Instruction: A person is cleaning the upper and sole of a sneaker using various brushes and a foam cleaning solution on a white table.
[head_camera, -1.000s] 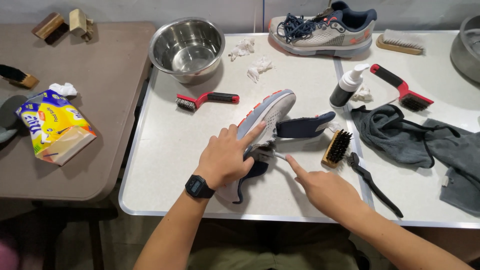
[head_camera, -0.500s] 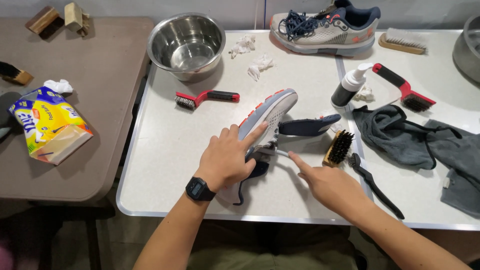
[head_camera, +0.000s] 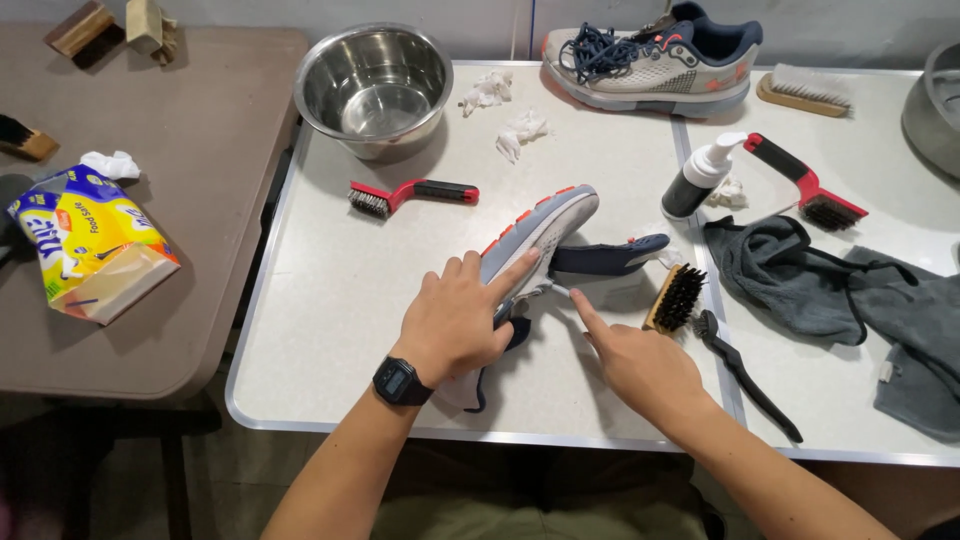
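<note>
At the centre of the frame a grey sneaker (head_camera: 540, 235) lies on its side on the white tabletop (head_camera: 330, 300), sole turned up, and the left hand (head_camera: 455, 320) presses down on it with fingers spread flat, a loose grip that closes around nothing. The right hand (head_camera: 635, 360) sits just right of it, fingers curled and forefinger stretched to the shoe's inner edge beside the dark insole (head_camera: 605, 257). A wooden brush (head_camera: 675, 298) lies near, a steel bowl (head_camera: 372, 90) upper left.
</note>
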